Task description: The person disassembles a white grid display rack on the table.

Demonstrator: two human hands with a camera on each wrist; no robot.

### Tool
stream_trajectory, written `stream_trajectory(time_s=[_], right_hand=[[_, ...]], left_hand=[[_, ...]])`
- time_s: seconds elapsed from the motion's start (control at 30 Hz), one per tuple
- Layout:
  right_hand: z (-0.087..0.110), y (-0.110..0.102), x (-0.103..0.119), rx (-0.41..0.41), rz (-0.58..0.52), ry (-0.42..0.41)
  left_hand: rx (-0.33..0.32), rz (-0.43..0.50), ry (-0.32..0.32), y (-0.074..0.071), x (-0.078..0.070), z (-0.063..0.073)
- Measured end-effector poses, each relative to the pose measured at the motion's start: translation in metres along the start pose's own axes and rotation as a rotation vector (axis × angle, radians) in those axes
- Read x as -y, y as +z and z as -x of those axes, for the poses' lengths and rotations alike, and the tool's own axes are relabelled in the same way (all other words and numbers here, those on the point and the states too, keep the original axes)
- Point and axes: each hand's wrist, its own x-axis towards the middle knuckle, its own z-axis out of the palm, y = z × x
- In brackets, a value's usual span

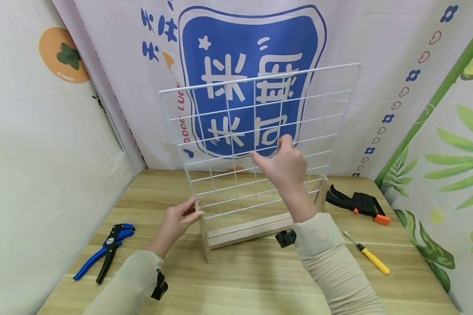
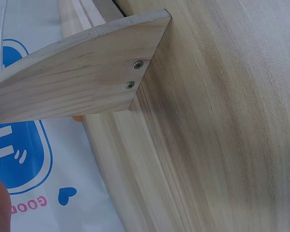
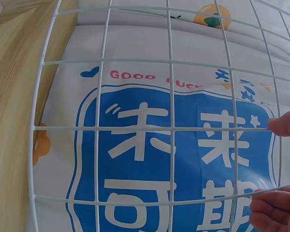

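A white wire grid panel (image 1: 260, 78) stands upright, leaning slightly back, between the two side pieces of a wooden stand (image 1: 252, 230). At the stand's left end, my left hand (image 1: 176, 219) grips the upper tip of the side piece between thumb and fingers, beside the grid's lower left corner. Two screws show on that side piece (image 2: 87, 72) in the left wrist view. My right hand (image 1: 285, 168) holds the grid right of its middle, thumb against one wire and fingers curled at another. The right wrist view shows the grid wires (image 3: 171, 96) close up, with the thumb and curled fingers at the right edge.
Blue-and-black wire-stripping pliers (image 1: 109, 243) lie on the wooden table (image 1: 236, 284) at the left. At the right are a black clamp (image 1: 360, 202) with orange pads and a yellow-handled screwdriver (image 1: 372, 259). A printed cloth (image 1: 157, 144) hangs behind the table.
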Motion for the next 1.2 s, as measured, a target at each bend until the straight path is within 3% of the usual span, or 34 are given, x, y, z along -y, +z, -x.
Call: stream_trajectory(time_s=[0.23,0.47,0.77,1.2], right_hand=[[-0.003,-0.002,0.004,-0.014,-0.004,-0.031],[-0.007,-0.004,0.005,-0.037,-0.011,-0.048],[-0.01,-0.003,0.007,-0.071,-0.003,-0.11],[-0.013,-0.004,0.01,-0.081,-0.004,-0.176]], left_hand=[[-0.012,-0.008,0.004,0.001,-0.005,-0.001],[-0.01,-0.017,0.025,-0.007,-0.033,-0.006],[-0.018,-0.022,0.033,0.001,-0.001,0.0],[0.01,0.012,0.023,0.0,0.001,0.0]])
